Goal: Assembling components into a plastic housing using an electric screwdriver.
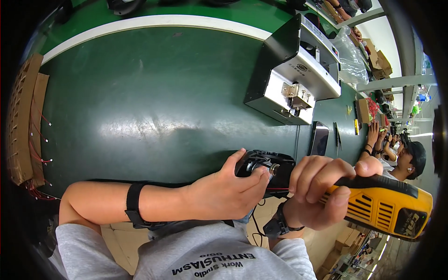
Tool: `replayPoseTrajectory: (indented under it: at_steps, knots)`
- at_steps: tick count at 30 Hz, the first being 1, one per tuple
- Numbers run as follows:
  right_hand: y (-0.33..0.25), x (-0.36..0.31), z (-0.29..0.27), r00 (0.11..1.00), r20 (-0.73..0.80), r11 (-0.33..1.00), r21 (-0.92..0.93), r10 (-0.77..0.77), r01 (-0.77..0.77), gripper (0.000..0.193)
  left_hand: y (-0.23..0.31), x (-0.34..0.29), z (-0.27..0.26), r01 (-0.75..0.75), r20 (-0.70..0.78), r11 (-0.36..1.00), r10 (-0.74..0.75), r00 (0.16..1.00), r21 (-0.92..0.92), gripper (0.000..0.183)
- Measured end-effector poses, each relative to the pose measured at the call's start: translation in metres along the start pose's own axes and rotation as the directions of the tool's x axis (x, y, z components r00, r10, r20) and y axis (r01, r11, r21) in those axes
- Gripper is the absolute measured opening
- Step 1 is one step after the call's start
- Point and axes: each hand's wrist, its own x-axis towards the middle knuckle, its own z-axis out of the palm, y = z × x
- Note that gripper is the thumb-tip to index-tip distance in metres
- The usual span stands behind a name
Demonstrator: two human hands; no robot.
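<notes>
My left hand is closed around a black part with a rounded metal piece in its middle, held just above the table's near edge. Its thumb and fingers press on the sides of the part, hiding some of it. My right hand grips a yellow-and-black electric screwdriver, whose body points off to the right. At the front end of this tool, a shiny metal tip sits against or very near the black part; contact cannot be made out for certain.
A black-and-silver box-shaped machine stands on the green table. Beside it lie a dark phone and tweezers. Cardboard trays with red wires stand at the left. Another person sits at the right, near a small box.
</notes>
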Motion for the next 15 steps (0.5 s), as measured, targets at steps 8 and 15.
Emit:
replayPoseTrajectory:
  at_steps: [8,15]
  knots:
    - [-0.0006,-0.0053,-0.0059,0.997,-0.002,0.992,0.097,0.077,-0.076,0.043,-0.0009,0.0012,-0.0019,-0.004,0.005,1.0,0.004,1.0,0.001,0.026]
    - [0.0063,-0.0004,-0.0004,0.999,0.032,1.0,-0.016,0.001,0.0,0.035,-0.0017,0.0018,-0.0012,-0.026,-0.037,1.0,0.026,0.999,0.006,0.033]
